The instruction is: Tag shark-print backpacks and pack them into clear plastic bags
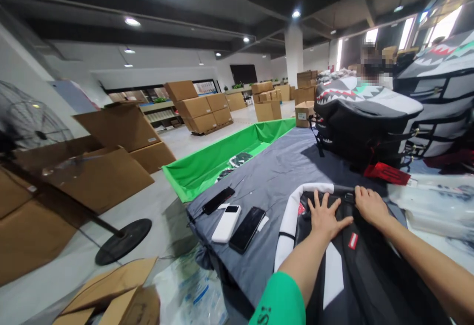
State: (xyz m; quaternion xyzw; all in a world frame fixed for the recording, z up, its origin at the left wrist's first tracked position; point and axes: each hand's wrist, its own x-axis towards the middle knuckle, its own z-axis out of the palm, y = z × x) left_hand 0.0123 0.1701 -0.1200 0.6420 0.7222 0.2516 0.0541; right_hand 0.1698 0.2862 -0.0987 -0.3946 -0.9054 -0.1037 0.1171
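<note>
Remoting in, I had the left hand (pixel 326 215) fanned wide on the black bag (pixel 370 270) by the near edge of the worktop (pixel 270 177); right hand (pixel 371 207), fingers together, at its rim, couldn't tell if pinching. Even, flat-palmed pressure seemed best.

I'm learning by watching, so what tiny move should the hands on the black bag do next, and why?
Maybe slide the left hand gently toward the body to smooth the black bag, while the right hand steadies its far edge. That seems sensible because the left hand is spread palm-down on the bag and the right hand rests at that edge.
</note>
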